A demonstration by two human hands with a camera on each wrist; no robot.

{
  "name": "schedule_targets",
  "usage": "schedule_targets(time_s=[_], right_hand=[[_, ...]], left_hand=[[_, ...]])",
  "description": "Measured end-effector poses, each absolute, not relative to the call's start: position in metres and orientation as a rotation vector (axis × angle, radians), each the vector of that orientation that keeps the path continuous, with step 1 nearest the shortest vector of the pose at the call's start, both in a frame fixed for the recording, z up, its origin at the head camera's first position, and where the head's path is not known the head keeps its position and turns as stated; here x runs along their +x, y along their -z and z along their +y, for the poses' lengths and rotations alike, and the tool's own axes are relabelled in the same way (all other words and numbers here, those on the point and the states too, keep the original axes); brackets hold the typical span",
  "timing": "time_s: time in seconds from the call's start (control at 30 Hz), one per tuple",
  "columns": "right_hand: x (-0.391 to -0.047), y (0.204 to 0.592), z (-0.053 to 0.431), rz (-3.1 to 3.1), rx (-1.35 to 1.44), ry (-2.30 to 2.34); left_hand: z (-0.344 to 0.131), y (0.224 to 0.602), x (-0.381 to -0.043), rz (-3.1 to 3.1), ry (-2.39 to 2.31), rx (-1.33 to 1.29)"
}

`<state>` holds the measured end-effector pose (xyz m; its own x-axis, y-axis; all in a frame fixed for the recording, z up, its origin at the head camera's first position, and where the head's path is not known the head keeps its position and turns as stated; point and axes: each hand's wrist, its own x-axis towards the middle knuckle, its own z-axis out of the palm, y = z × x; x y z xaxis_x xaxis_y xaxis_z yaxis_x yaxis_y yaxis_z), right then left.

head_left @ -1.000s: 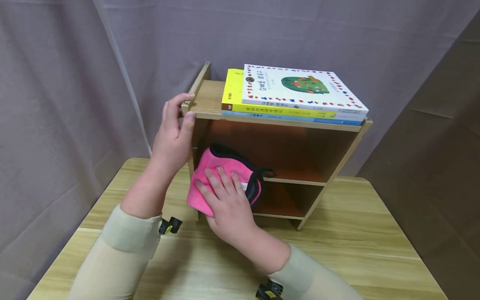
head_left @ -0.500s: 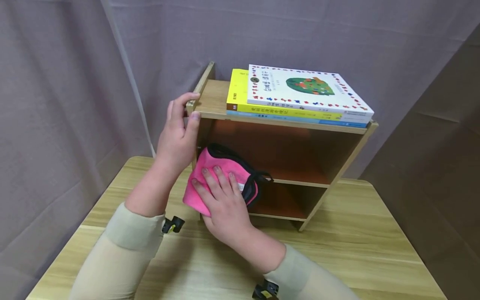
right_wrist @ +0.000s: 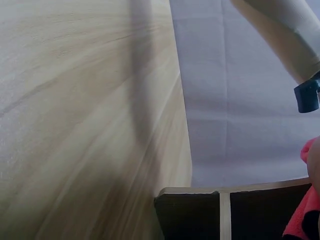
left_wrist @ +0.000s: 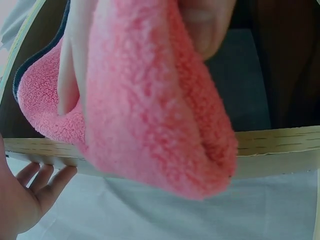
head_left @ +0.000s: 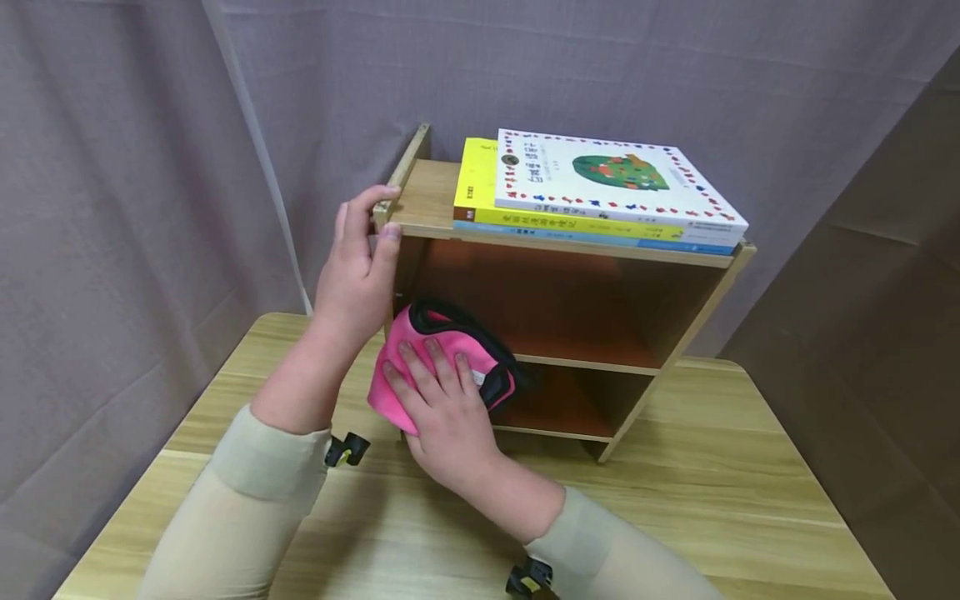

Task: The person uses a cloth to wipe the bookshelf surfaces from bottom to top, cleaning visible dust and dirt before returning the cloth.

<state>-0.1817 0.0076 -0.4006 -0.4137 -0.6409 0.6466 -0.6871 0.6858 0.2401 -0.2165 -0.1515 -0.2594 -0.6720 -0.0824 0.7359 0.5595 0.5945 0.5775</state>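
A wooden bookshelf [head_left: 573, 364] with brownish-red compartments stands on the table. My left hand [head_left: 352, 275] grips the front corner of its left side panel, thumb at the front edge. My right hand [head_left: 450, 425] holds a pink fleecy cleaning cloth [head_left: 474, 343] with black edging, folded around the front edge of that panel. Its fingers lie long over the cloth, with the thumb hidden in the head view. In the left wrist view the fluffy cloth [left_wrist: 145, 100] sits between fingers and thumb across the panel edge [left_wrist: 280, 140]. Only a sliver of cloth [right_wrist: 305, 215] shows in the right wrist view.
On the bookshelf's top lie a white book [head_left: 607, 175], a yellow book [head_left: 468, 179] and a blue book [head_left: 540, 234], stacked flat. A grey curtain [head_left: 570, 67] hangs behind. The wood-grain table [head_left: 720, 467] extends to the front and right of the bookshelf.
The cloth's upper edge has folded lower and its black loop no longer sticks out. My right hand has shifted slightly left. My left hand keeps its grip on the corner.
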Motion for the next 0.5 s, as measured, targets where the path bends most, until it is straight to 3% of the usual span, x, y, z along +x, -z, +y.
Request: schedule_targets(time_s=[0.5], right_hand=[[-0.1806, 0.4103, 0.0063, -2.101, 1.046, -0.026]], left_hand=[[-0.1524, 0.2589, -0.2173, -2.075, 1.109, -0.396]])
